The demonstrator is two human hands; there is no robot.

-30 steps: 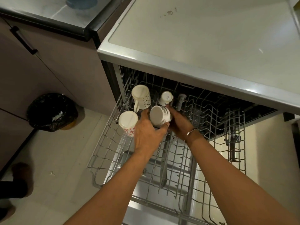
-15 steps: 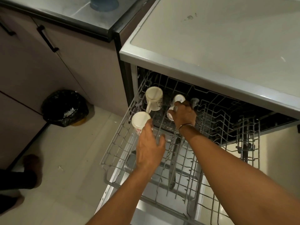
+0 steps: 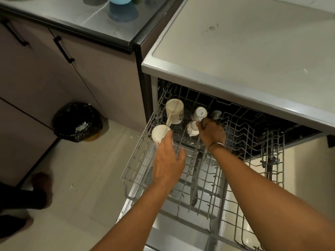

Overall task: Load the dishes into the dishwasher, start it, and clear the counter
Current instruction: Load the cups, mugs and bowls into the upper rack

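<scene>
The dishwasher's upper wire rack [image 3: 137, 156] is pulled out under the pale counter. Several white mugs stand upside down in its far left part: a tall mug with a handle [image 3: 175, 110], a mug with red marks [image 3: 159, 133], a small cup [image 3: 199, 113] and another white mug [image 3: 192, 128]. My right hand [image 3: 212, 133] reaches over that last mug, fingers curled against its side. My left hand [image 3: 167, 160] hovers over the rack with fingers relaxed, its fingertips touching the red-marked mug.
A bin lined with a black bag [image 3: 78, 122] stands on the floor by the cabinets. A blue vessel [image 3: 121, 8] sits on the steel counter [image 3: 76, 17] at the back left. The dishwasher's top [image 3: 253, 42] overhangs the rack. A person's foot [image 3: 41, 180] shows at the left.
Both hands carried a white mug deeper into the rack. My left hand let go and drew back beside the red-marked mug; my right hand stays on the set-down mug.
</scene>
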